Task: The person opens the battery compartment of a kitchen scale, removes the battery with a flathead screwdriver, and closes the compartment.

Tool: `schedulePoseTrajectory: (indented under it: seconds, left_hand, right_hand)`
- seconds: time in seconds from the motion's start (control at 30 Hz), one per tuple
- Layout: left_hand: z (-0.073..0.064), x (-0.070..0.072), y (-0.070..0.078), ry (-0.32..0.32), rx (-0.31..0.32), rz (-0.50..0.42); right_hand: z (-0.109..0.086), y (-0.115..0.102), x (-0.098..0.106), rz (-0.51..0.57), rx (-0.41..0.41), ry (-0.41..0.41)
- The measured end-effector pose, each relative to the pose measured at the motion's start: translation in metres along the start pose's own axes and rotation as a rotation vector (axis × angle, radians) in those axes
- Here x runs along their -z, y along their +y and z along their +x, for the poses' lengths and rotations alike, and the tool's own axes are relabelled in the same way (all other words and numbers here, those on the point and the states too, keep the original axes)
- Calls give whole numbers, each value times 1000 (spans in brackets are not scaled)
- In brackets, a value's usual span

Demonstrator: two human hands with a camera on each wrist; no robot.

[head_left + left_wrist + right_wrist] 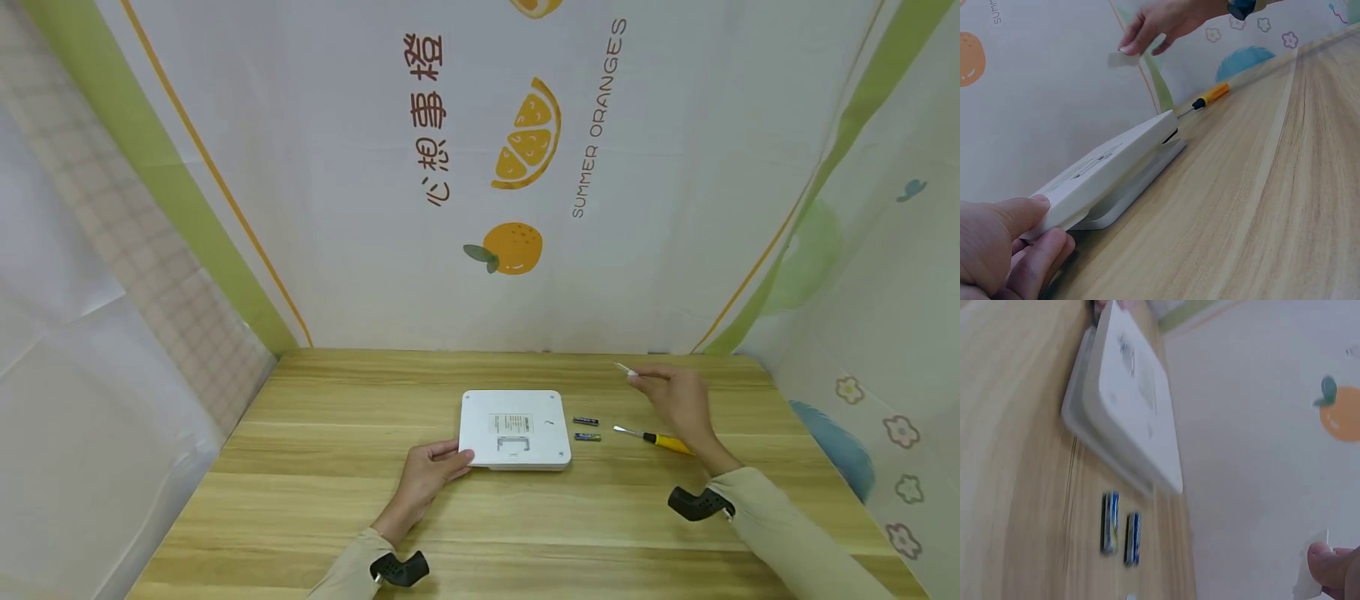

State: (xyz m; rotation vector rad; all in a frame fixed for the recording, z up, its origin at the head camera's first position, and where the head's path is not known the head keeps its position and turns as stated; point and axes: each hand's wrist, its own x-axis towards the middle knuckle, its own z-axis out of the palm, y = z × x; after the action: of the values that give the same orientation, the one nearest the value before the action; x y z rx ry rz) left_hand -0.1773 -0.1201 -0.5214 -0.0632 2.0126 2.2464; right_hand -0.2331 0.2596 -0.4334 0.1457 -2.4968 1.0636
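Note:
A white kitchen scale (480,425) lies underside up on the table, showing a label and an open battery compartment (513,445). My left hand (429,472) grips its near left corner, thumb on top and fingers beneath, as the left wrist view shows. Off to the right, my right hand (678,404) pinches a small thin white battery cover (1311,569) between thumb and fingers, held above the table. Two batteries (586,421) (588,437) lie beside the scale's right edge. Nearer the right forearm rests a screwdriver (671,443) with a yellow and black handle.
The wood-grain table (337,500) reaches back to a white curtain (360,250) printed with oranges. Hanging cloth (847,375) also borders the right side, and more cloth (112,400) the left. A black wrist mount (401,569) sits on each sleeve.

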Motion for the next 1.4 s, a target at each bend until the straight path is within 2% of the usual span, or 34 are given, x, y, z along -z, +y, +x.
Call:
schedulePoseTrajectory:
  seconds: [0.13, 0.3, 0.57, 0.7, 0.97, 1.2, 1.4]
  left_hand:
    - [0, 0, 0, 3, 9, -5]
    - [-1, -1, 0, 6, 21, -5]
    - [0, 0, 0, -3, 9, 1]
    - [-1, 0, 1, -4, 10, -3]
    - [0, -1, -2, -3, 2, 1]
    - [-1, -1, -1, -9, 2, 12]
    - [-3, 0, 1, -13, 5, 17]
  right_hand:
    - [-5, -19, -13, 54, 156, 61]
    - [-14, -34, -37, -7, 339, 110]
    - [-31, -44, -75, -113, 603, 84]
    - [-39, -50, -87, -120, 700, 78]
    - [-54, -56, -108, -167, 775, 31]
    - [-67, -59, -119, -208, 760, -54]
    - [-73, -60, -127, -217, 715, -99]
